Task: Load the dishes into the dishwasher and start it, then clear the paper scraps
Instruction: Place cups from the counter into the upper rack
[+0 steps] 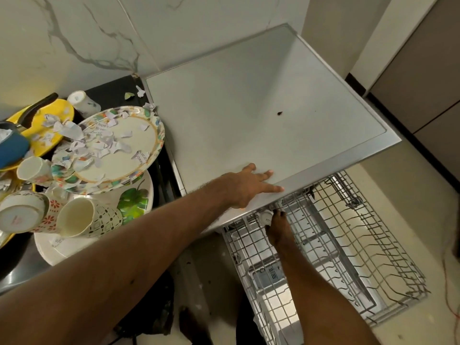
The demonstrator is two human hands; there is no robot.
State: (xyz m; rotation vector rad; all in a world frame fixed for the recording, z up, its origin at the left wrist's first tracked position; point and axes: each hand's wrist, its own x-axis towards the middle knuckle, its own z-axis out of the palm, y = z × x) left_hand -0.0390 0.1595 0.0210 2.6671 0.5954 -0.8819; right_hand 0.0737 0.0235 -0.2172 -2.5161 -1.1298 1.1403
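A freestanding dishwasher (261,95) with a flat grey top stands to the right of the counter. Its wire rack (353,245) is pulled out and holds almost nothing. My left hand (251,185) rests flat on the front edge of the top, fingers straight. Below that edge, my right hand (277,227) reaches into the back of the rack and grips a small white cup (265,216), which the edge partly hides. On the counter at left, a patterned plate (124,155) strewn with paper scraps (82,143) tops a pile of dishes.
The pile also holds a yellow plate (52,125), a leaf-patterned plate (135,202), several patterned cups (77,217) lying on their sides and a blue pan (12,148). A few scraps (140,92) lie on the black counter. A dark speck (280,113) sits on the dishwasher top.
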